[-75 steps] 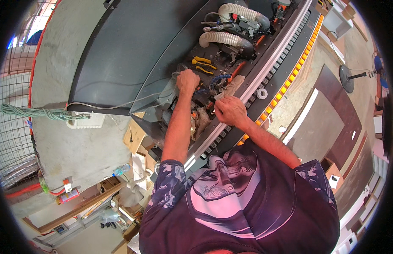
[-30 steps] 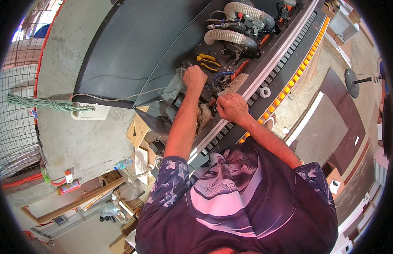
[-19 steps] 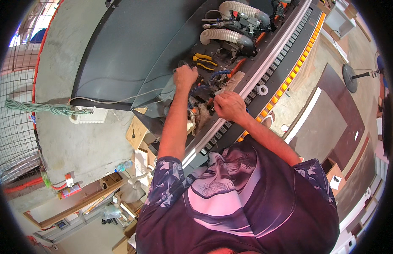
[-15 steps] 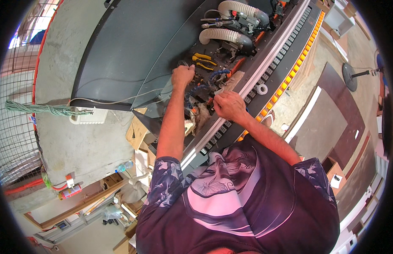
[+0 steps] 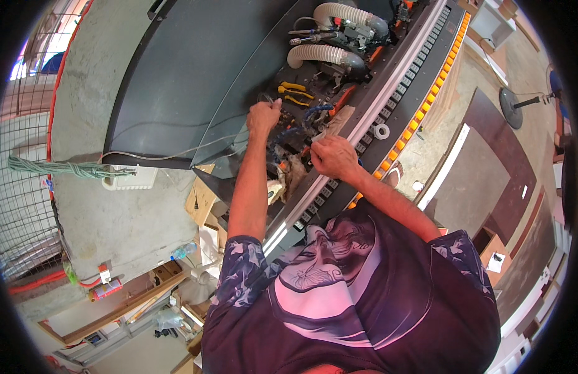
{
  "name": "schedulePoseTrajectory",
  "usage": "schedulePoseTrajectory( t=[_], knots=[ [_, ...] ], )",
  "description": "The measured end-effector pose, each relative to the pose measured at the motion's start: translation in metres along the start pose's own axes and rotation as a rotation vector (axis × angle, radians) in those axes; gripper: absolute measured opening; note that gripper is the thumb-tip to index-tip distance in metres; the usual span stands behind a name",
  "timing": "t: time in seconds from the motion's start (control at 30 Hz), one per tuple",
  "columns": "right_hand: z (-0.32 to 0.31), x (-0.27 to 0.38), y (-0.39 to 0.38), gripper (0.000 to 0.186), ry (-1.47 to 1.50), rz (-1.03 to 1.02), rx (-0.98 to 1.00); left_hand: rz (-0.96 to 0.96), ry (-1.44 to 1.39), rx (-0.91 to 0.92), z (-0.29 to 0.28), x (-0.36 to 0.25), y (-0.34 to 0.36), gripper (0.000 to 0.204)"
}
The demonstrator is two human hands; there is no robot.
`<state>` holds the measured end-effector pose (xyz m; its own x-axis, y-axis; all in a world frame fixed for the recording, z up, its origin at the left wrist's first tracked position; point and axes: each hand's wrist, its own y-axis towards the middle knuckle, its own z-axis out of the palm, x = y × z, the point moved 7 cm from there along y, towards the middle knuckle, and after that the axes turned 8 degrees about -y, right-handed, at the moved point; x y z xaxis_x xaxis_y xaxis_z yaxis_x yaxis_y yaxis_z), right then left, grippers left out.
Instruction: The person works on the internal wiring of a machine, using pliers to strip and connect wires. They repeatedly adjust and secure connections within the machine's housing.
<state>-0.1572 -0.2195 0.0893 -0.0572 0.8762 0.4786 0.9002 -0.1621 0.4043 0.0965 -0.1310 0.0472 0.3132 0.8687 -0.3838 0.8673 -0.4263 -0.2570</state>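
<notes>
My left hand [image 5: 262,117] reaches into a long grey machine [image 5: 198,65], its fingers closed; what they grip is hidden. Just beyond it lie yellow-handled pliers [image 5: 295,88] on the machine's inner ledge. A thin pale cable [image 5: 170,156] runs across the cover toward my left wrist. Closer to me, my right hand [image 5: 334,156] rests at the front rail [image 5: 379,103], fingers curled down inward over dark parts and blue tubing. I cannot see what its fingertips hold. A brown rag or paper [image 5: 339,121] lies beside its knuckles, and another crumpled brown piece [image 5: 294,176] sits between my forearms.
Ribbed white hoses [image 5: 323,55] arch over the machine's far mechanisms. A white tape roll [image 5: 381,131] sits on the front panel near a row of yellow blocks [image 5: 420,118]. On the right, dark boards [image 5: 482,168] lie by a stand fan [image 5: 513,106]. A plastic bottle [image 5: 183,250] lies at left.
The whole view has shifted slightly. Both hands stay at nearly the same spots on the machine, still closed, with only slight movement.
</notes>
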Motion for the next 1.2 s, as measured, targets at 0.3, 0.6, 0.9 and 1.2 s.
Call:
schedulePoseTrajectory(
  t=[0.3,0.6,0.9,1.2],
  knots=[
    [0.001,-0.002,-0.001,0.012,-0.011,0.012,0.017,0.359,0.123,0.050,-0.004,-0.044,-0.036,0.022],
    [0.001,0.000,-0.001,0.011,-0.018,-0.006,-0.004,0.370,0.234,0.018,0.000,-0.042,-0.042,0.024],
    [0.003,-0.002,-0.001,0.010,-0.014,0.011,0.031,0.365,0.237,0.093,0.008,-0.044,-0.033,0.022],
    [0.000,-0.001,-0.001,0.008,-0.027,-0.001,0.007,0.347,0.067,0.030,0.004,-0.036,-0.032,0.025]
  ],
)
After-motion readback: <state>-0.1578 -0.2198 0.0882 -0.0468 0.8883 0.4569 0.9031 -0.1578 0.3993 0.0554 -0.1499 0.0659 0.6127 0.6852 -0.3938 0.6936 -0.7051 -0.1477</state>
